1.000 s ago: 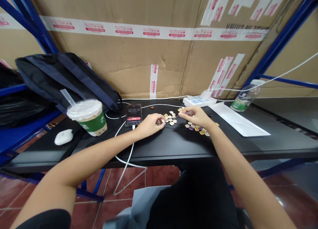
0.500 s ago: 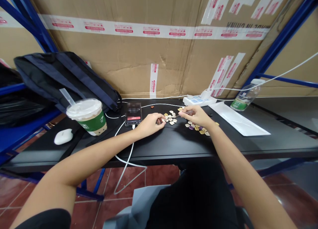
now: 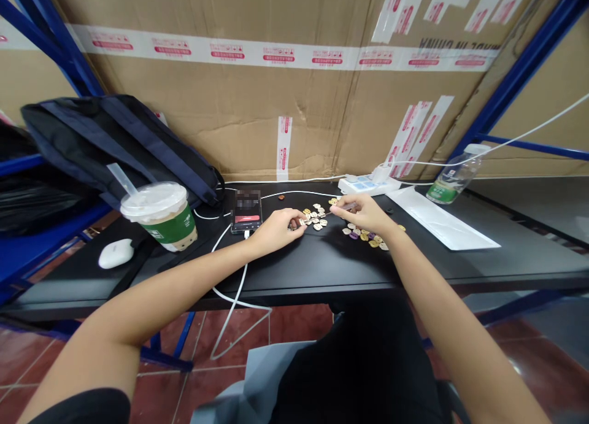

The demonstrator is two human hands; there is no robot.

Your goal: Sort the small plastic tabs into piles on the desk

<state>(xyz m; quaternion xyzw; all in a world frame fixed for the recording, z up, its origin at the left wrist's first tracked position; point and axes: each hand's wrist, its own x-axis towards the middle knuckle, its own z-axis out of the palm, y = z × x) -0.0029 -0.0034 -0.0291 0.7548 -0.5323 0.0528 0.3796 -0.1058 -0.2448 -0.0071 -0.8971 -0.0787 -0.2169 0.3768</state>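
My left hand (image 3: 278,229) rests low over the black tabletop with thumb and fingertips pinched together on a small pale button-like piece (image 3: 302,223). In my right hand (image 3: 361,214) is a slim tool with a thin pointed shaft (image 3: 327,214), its tip aimed left at the piece by my left fingertips. Whether the tip touches that piece is too small to tell. Between the hands lies a cluster of flat cream pieces (image 3: 317,226). Beige, yellow and purple pieces (image 3: 365,235) lie under and beside my right hand, partly hidden by it.
On the left stand a lidded drink cup (image 3: 159,215) with a straw, a white earbud case (image 3: 116,253) and a backpack (image 3: 124,148). A phone (image 3: 246,212) trails a white cable. Rightward are a power strip (image 3: 368,185), a white packet (image 3: 442,218) and a bottle (image 3: 455,175).
Both hands keep nearly the same places and grips. The view has shifted very slightly; I see no piece clearly moved.
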